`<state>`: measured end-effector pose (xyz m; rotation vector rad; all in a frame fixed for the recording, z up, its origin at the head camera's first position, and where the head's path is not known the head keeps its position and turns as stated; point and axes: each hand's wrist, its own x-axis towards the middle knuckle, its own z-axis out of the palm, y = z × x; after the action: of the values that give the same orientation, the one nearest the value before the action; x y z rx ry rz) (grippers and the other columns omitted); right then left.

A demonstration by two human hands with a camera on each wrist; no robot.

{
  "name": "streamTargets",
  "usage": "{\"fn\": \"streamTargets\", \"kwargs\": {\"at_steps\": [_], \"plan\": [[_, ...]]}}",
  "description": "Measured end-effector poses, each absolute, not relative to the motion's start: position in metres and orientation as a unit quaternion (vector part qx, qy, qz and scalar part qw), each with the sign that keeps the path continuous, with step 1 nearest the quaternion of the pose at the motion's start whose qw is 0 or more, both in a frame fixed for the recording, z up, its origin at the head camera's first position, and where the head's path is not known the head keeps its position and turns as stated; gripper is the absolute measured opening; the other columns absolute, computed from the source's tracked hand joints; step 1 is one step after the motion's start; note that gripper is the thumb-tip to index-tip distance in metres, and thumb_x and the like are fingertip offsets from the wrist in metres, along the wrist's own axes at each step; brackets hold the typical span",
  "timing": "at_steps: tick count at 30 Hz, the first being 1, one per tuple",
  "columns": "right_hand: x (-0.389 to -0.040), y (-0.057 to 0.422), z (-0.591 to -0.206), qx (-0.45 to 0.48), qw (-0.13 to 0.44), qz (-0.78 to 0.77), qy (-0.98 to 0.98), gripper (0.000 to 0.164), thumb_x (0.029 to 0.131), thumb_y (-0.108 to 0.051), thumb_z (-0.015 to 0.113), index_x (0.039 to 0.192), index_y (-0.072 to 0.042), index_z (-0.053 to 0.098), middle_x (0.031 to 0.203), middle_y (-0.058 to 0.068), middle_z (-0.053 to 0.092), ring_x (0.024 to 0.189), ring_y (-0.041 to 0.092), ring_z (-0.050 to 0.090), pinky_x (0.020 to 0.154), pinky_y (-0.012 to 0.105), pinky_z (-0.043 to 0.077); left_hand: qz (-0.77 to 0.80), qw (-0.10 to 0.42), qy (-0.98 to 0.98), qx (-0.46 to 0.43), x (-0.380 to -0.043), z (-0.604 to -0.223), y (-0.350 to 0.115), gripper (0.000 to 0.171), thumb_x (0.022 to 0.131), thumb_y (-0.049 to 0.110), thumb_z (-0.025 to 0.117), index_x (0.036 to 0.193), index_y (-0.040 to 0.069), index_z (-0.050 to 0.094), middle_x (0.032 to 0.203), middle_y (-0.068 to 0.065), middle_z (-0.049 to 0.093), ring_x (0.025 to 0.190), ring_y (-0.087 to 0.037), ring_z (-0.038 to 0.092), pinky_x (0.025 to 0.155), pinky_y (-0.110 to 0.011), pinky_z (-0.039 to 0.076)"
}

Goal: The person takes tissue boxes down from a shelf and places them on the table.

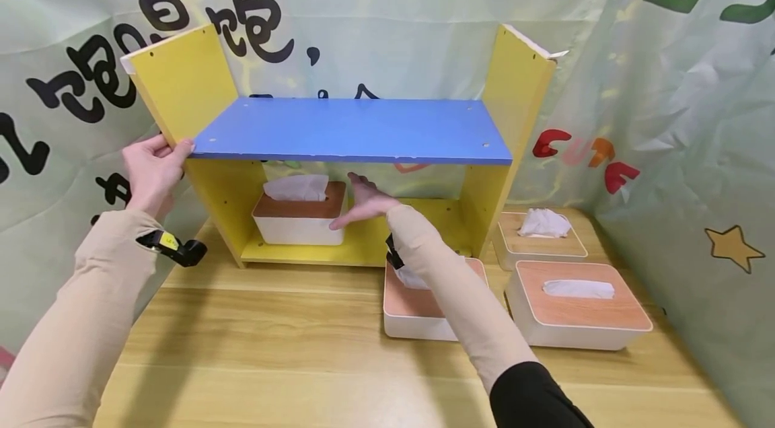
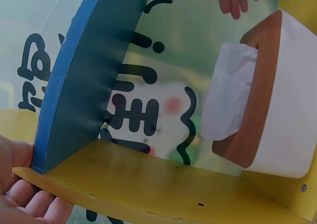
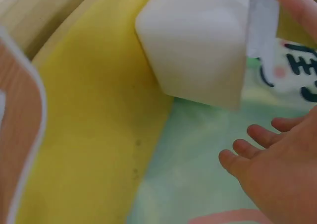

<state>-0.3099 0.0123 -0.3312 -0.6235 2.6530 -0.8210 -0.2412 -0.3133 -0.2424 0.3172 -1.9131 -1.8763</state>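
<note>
My left hand (image 1: 154,169) grips the front edge of a yellow and blue shelf unit (image 1: 357,128) at its left side. In the left wrist view the thumb lies against the blue board (image 2: 47,105) and the fingers (image 2: 47,204) curl behind the yellow side panel (image 2: 129,177). A white tissue box (image 1: 303,231) with a wood-look lid and a tissue sticking out stands on the yellow bottom board, at the left. Right beside that box, inside the lower compartment, is my right hand (image 1: 366,202), fingers spread and holding nothing.
In front of the shelf, partly behind the right forearm, a tissue box (image 1: 418,327) stands on the wooden table (image 1: 272,347). Two more tissue boxes, one nearer (image 1: 581,330) and one farther back (image 1: 511,239), stand to the right. A printed cloth (image 1: 387,24) hangs behind and around.
</note>
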Motion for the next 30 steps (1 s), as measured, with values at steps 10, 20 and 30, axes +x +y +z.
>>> {"fn": "streamTargets", "kwargs": {"at_steps": [10, 20, 30], "plan": [[-0.315, 0.0, -0.349, -0.17, 0.191, -0.348, 0.902, 0.13, 0.081, -0.044, 0.082, 0.16, -0.01, -0.015, 0.17, 0.015, -0.01, 0.159, 0.033, 0.006, 0.126, 0.051, 0.022, -0.692, 0.212, -0.681, 0.112, -0.241, -0.242, -0.312, 0.059, 0.092, 0.009, 0.07, 0.144, -0.006, 0.048, 0.061, 0.022, 0.068, 0.064, 0.008, 0.065, 0.059, -0.008, 0.051], [-0.32, -0.011, -0.355, -0.177, 0.212, -0.337, 0.9, 0.133, 0.081, -0.043, 0.083, 0.159, -0.012, -0.02, 0.169, 0.012, -0.018, 0.159, 0.032, 0.002, 0.127, 0.05, 0.022, -0.672, 0.211, -0.701, 0.115, -0.242, -0.241, -0.311, 0.058, 0.092, 0.012, 0.07, 0.144, -0.005, 0.049, 0.061, 0.025, 0.065, 0.066, 0.009, 0.063, 0.062, -0.006, 0.05], [-0.328, -0.019, -0.37, -0.166, 0.188, -0.36, 0.898, 0.132, 0.08, -0.031, 0.086, 0.16, -0.011, -0.017, 0.169, 0.011, -0.018, 0.158, 0.032, 0.005, 0.127, 0.049, 0.022, -0.688, 0.216, -0.684, 0.109, -0.24, -0.242, -0.313, 0.059, 0.092, 0.008, 0.069, 0.144, -0.008, 0.047, 0.061, 0.022, 0.067, 0.063, 0.008, 0.064, 0.06, -0.007, 0.05]]}}
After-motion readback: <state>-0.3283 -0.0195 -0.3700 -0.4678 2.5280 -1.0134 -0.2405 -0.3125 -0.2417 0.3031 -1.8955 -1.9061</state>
